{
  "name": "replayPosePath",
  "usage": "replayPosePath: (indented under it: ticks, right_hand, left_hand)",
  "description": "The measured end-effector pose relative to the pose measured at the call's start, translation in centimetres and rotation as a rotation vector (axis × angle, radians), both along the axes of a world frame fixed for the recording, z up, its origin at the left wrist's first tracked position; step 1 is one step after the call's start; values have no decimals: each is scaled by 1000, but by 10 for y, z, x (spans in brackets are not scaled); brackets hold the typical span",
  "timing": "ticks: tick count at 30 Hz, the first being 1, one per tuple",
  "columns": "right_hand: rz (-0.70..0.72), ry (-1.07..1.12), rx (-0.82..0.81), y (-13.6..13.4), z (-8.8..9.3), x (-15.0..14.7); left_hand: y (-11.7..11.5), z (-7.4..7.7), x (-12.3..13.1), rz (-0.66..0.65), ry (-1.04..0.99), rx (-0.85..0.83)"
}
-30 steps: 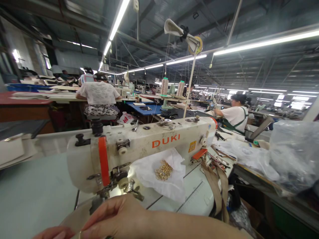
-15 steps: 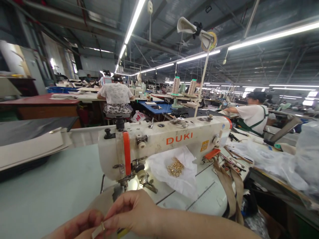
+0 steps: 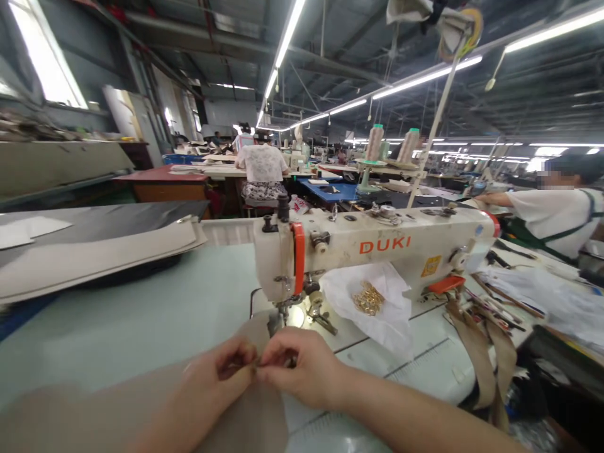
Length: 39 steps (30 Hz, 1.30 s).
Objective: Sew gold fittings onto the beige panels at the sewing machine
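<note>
My left hand (image 3: 231, 368) and my right hand (image 3: 302, 368) meet in front of the sewing machine's needle area, thumbs and fingers pinched. Between their fingertips is a small beige strip (image 3: 257, 363), mostly hidden; its exact shape cannot be made out. A large beige panel (image 3: 255, 415) lies under both hands, reaching up to the presser foot (image 3: 282, 313). The white sewing machine (image 3: 340, 248) marked DUKI stands just beyond. To the right of the needle, gold-coloured metal hardware pieces (image 3: 369, 298) sit heaped on a white cloth or paper (image 3: 396, 314).
Beige cut panels (image 3: 117, 258) are stacked at the left. Beige straps (image 3: 476, 352) hang over the table's right edge beside scissors and small tools. Clear plastic bags (image 3: 528, 292) lie farther right. One person (image 3: 557, 214) sits at the right, another (image 3: 262, 163) ahead.
My view has turned left, so the machine appears farther right. Both hands have risen into fuller view, still pinching together. The strip between them shows less, and the beige panel below shows more.
</note>
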State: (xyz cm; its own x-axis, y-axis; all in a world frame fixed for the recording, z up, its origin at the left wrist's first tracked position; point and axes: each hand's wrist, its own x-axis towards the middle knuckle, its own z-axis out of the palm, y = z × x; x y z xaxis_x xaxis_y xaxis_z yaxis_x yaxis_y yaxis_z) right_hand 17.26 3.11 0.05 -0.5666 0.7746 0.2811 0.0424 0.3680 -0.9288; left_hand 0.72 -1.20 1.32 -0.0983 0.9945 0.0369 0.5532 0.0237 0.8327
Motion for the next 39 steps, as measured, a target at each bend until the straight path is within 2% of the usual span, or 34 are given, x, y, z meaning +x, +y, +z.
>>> replayPosePath:
  ticks: [3, 8, 14, 19, 23, 28, 39]
  right_hand:
    - [-58, -43, 50, 1, 0, 2]
    - [-48, 22, -43, 1, -4, 3]
    - [-112, 118, -34, -3, -4, 3]
    - [-139, 121, -32, -2, -8, 2]
    - [-145, 111, -21, -3, -10, 2]
    - [-145, 104, 86, -4, -10, 2]
    - [-141, 157, 66, -2, -13, 3]
  left_hand:
    - [-3, -4, 0, -77, -12, 16]
    - [-6, -11, 1, -74, -81, 58]
    - [-9, 0, 7, -4, -235, 54]
    - [-9, 2, 11, -40, -385, 66]
    - [-11, 2, 14, -23, -286, 110]
    - [-16, 5, 16, -9, -86, 217]
    - [-17, 0, 10, -1, 27, 207]
